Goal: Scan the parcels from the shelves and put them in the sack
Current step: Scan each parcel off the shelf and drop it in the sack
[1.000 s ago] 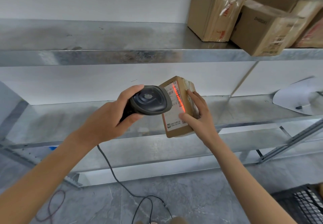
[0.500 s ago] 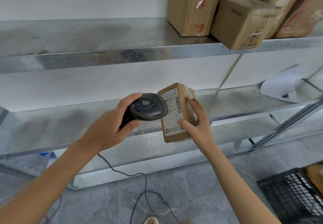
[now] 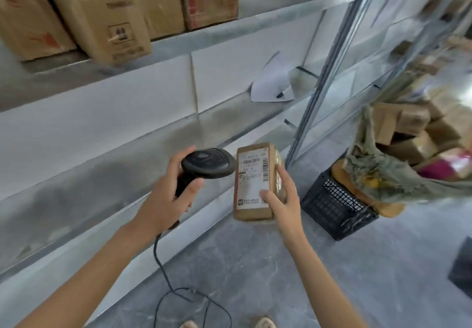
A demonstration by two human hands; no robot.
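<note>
While cardboard boxes (image 3: pixel 102 28) sit on the upper shelf (image 3: pixel 217 38) at the left, the left hand (image 3: pixel 163 200) grips a black scanner (image 3: pixel 207 165), fingers curled round its handle. Just beside it, the right hand (image 3: pixel 283 200) holds a small parcel (image 3: pixel 255 182) upright, thumb on its label. Farther right, the open sack (image 3: pixel 383 171) holds more parcels.

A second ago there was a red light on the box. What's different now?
The red line is gone from the label of the small parcel. The view has swung right, so the sack of parcels on the black crate now shows. The left hand still grips the scanner; the right hand still holds the parcel.
</note>
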